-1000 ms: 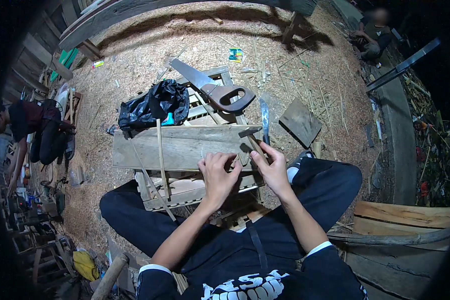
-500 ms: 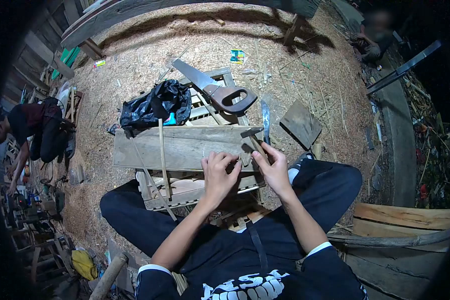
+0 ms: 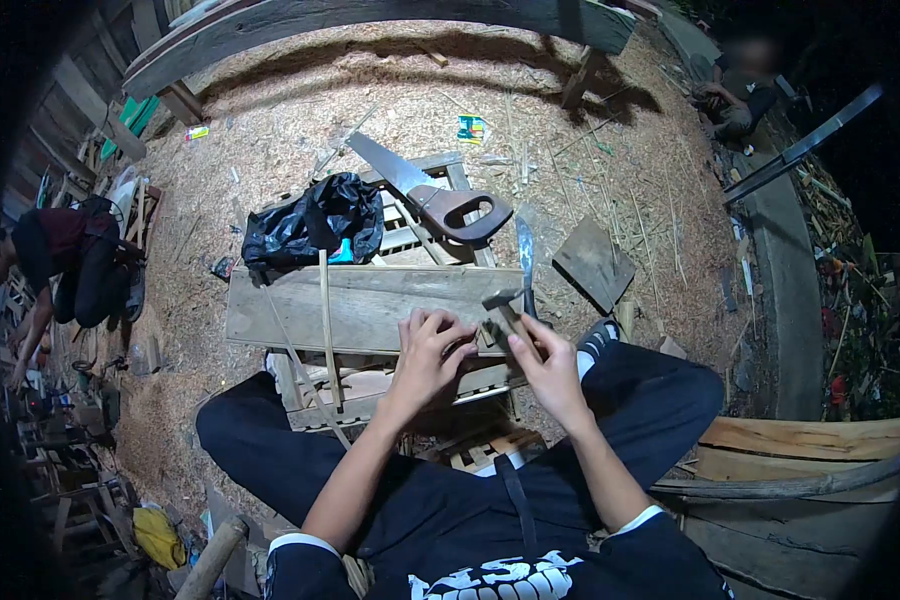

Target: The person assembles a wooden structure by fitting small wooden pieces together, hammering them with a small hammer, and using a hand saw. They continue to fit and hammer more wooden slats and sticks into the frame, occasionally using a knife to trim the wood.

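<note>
A grey wooden board [image 3: 310, 300] lies across a slatted wooden frame in front of my crossed legs. My right hand [image 3: 550, 362] is closed round the handle of a hammer [image 3: 505, 300], its head over the board's right end. My left hand [image 3: 432, 355] rests at the board's near edge, fingers bent and pressed together; whatever they hold is too small to make out. Beyond the board lie a handsaw [image 3: 455, 208] and a black plastic bag [image 3: 315, 215]. A knife [image 3: 526, 255] is right of the saw. Thin wooden strips [image 3: 326, 320] cross the board's left half.
A square wooden piece [image 3: 595, 263] lies on the shavings at the right. A long beam [image 3: 370, 28] spans the far side. One person [image 3: 75, 250] bends over at the left; another [image 3: 740, 95] sits at the far right. Planks [image 3: 800, 440] lie at the lower right.
The camera view has shifted slightly, so the board and hands appear lower. The hammer head sits a little closer to the board's surface. Both hands keep nearly the same pose.
</note>
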A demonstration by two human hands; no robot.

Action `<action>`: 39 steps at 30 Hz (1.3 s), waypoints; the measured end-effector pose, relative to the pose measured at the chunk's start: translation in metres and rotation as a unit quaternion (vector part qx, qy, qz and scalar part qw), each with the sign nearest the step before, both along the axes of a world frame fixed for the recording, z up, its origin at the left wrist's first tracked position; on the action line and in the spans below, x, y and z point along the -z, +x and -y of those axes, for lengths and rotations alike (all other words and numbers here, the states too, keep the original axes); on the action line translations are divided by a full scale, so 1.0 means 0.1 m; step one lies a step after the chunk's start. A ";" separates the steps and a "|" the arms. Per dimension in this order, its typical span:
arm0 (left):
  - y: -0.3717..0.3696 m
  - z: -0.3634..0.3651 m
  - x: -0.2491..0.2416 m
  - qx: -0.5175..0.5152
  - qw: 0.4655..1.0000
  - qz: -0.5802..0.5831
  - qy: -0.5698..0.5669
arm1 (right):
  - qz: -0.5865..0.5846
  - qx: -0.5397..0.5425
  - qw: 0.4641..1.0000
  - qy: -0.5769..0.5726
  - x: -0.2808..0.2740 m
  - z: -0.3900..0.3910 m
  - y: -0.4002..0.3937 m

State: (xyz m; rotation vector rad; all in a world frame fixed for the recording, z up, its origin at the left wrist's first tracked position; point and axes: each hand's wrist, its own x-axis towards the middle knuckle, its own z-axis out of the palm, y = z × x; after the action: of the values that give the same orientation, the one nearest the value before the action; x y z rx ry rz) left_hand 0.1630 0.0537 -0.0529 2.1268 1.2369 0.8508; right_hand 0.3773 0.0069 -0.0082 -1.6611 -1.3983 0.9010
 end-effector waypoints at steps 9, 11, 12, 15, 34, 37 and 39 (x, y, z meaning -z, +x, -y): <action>-0.03 0.00 0.02 -0.012 0.999 0.005 0.031 | 0.084 -0.021 0.996 0.005 -0.24 0.32 -0.21; -0.02 0.00 0.03 -0.016 0.999 0.005 0.030 | 0.096 -0.028 0.995 -0.009 -0.27 0.34 -0.23; -0.03 0.00 0.02 -0.013 0.999 0.009 0.034 | 0.096 -0.029 0.995 -0.010 -0.25 0.35 -0.23; -0.05 -0.03 0.01 -0.006 0.999 0.007 0.048 | 0.122 -0.037 0.991 0.035 -0.19 0.36 -0.25; -0.06 -0.04 -0.03 0.004 0.998 -0.014 0.059 | 0.123 -0.004 0.990 0.062 -0.30 0.34 -0.31; -0.06 -0.05 -0.02 0.005 0.999 -0.016 0.051 | 0.122 -0.001 0.991 0.059 -0.24 0.32 -0.27; -0.06 -0.05 -0.02 0.008 0.999 -0.012 0.047 | 0.125 -0.016 0.991 0.050 -0.18 0.30 -0.26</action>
State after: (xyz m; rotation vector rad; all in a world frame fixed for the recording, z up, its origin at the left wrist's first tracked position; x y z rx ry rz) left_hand 0.1571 0.0592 -0.0509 2.2230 1.2129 0.8958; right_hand 0.3512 -0.0231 0.0099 -1.7230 -1.6157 0.6435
